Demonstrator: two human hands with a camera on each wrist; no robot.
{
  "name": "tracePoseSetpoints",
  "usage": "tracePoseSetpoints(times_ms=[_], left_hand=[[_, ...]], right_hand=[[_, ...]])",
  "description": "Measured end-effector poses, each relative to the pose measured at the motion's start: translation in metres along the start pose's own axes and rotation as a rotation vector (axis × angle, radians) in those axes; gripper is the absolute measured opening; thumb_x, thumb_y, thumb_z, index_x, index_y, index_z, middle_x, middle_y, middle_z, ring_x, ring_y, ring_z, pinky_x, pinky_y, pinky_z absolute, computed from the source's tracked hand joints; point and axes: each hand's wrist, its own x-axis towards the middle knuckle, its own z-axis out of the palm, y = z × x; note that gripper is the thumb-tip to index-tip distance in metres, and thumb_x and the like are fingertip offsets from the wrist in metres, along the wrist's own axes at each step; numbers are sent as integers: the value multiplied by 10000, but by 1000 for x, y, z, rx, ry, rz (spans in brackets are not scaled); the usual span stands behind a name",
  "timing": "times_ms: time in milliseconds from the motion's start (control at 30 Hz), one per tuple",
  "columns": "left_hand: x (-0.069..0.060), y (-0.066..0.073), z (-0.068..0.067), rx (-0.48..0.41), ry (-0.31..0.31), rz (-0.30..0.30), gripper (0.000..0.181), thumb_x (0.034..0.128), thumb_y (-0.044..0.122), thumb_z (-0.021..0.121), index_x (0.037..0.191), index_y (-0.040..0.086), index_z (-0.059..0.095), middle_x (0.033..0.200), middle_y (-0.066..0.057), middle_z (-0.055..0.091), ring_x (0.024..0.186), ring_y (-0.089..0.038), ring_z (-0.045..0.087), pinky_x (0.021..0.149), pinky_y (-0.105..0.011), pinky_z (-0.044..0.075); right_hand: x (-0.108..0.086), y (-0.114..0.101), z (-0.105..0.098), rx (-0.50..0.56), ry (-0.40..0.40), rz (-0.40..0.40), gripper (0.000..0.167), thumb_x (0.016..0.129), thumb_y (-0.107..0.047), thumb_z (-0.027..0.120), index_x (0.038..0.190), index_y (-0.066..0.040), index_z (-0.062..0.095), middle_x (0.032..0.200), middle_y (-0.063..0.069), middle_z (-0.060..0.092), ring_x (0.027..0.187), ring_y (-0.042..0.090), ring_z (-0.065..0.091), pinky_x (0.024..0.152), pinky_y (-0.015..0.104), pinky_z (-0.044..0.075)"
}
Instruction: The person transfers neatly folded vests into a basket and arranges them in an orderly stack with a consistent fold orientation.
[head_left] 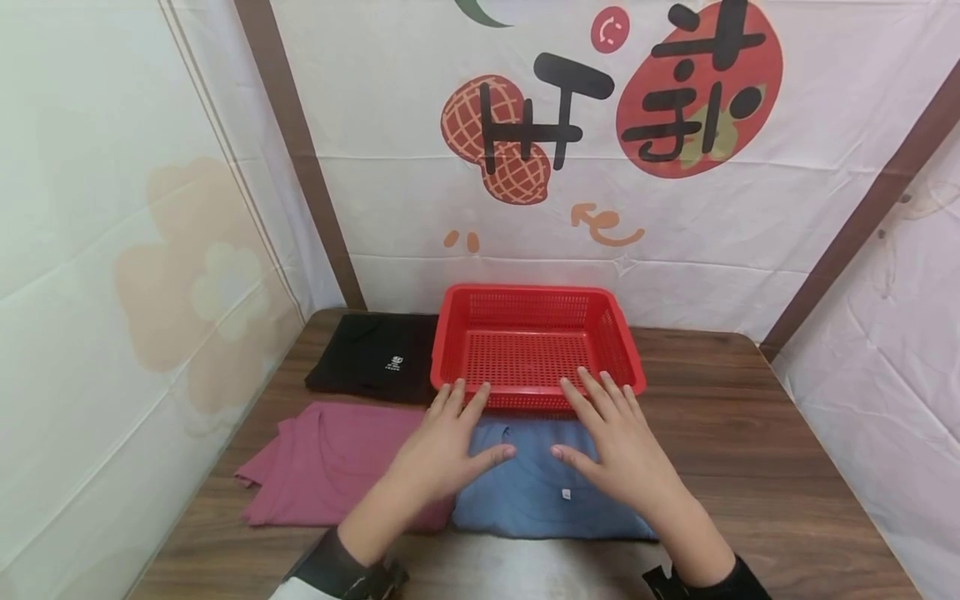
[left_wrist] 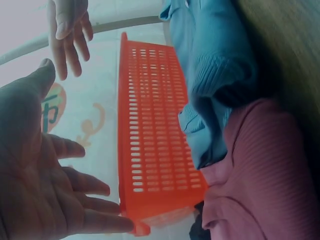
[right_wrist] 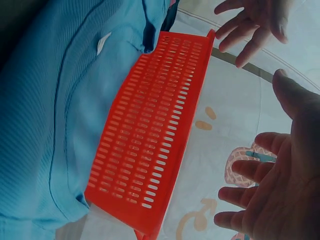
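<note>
Red basket (head_left: 525, 390) stands on a brown table (head_left: 735, 442), just behind a folded blue shirt (head_left: 536, 504). Left hand (head_left: 448, 447) and right hand (head_left: 621, 443) hover near its front rim, fingers spread. Pink shirt (head_left: 337, 467) and black garment (head_left: 363, 354) lie at left.

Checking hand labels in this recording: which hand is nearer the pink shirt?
Left. The left hand hovers beside and partly over the right side of the pink shirt; the right hand is farther right, above the blue shirt.
</note>
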Motion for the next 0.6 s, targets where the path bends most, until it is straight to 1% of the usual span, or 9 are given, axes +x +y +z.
tracePoseSetpoints(times_ms=[200,300,333,467,567,600], left_hand=[[-6,3,2,-47,49,-37,1060,838,838,529,1636,197,253,1679,-177,240,1543,-405,236,1111,-608,410],[-11,5,3,-85,69,-61,1071,837,845,517,1638,189,242,1676,-167,255,1532,-408,264,1122,-607,398],[-12,5,4,-99,73,-70,1080,837,852,506,1640,184,233,1674,-164,262,1530,-402,274,1133,-601,388],[-16,7,11,-171,98,-125,1093,844,813,559,1639,145,219,1659,-141,311,1503,-364,350,1146,-578,385],[-17,8,15,-248,104,-181,1092,852,757,620,1637,120,210,1626,-144,376,1469,-343,413,1129,-576,407],[-17,9,16,-275,100,-196,1102,850,770,606,1638,115,202,1616,-148,391,1459,-343,426,1124,-577,412]], right_hand=[[-6,-2,2,27,66,44,947,853,-580,753,1615,-223,320,1638,124,345,1511,425,279,1195,673,215],[-8,-3,3,44,88,87,933,863,-549,760,1613,-205,324,1611,155,379,1487,433,324,1185,667,248],[-10,-3,3,52,96,105,931,864,-534,766,1611,-195,327,1602,167,390,1480,434,339,1182,662,260],[-14,-2,4,83,112,199,920,862,-476,790,1598,-147,347,1577,188,416,1444,424,396,1146,651,336],[-17,-3,4,110,118,278,899,875,-438,787,1594,-123,349,1557,199,433,1420,421,425,1107,652,387],[-18,-2,4,119,121,308,892,880,-430,782,1594,-121,347,1548,206,441,1408,424,438,1090,655,404]])
